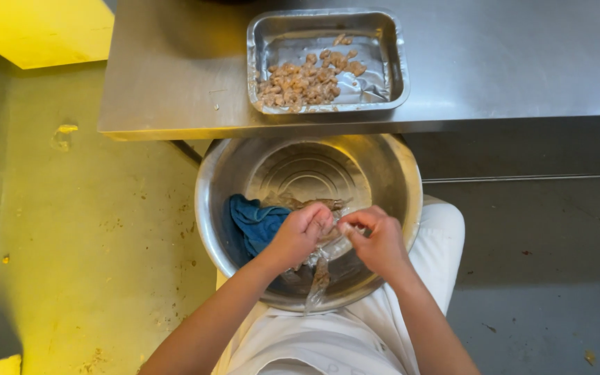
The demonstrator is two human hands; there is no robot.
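Shrimp (333,226) between hands, inside bowl rim (206,208)

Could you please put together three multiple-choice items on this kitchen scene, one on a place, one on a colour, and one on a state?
1. Where does the rectangular metal tray of peeled pieces stand?
A. on the steel counter
B. on the floor
C. inside the bowl

2. What colour is the cloth in the round metal bowl?
A. red
B. white
C. blue

3. How are the left hand and right hand placed?
A. far apart at the bowl's rim
B. close together over the bowl, fingers pinched on a small piece
C. flat on the counter

Answers: 1 A, the tray rests on the counter above the bowl; 2 C, the crumpled cloth is blue; 3 B, both hands meet over the bowl.
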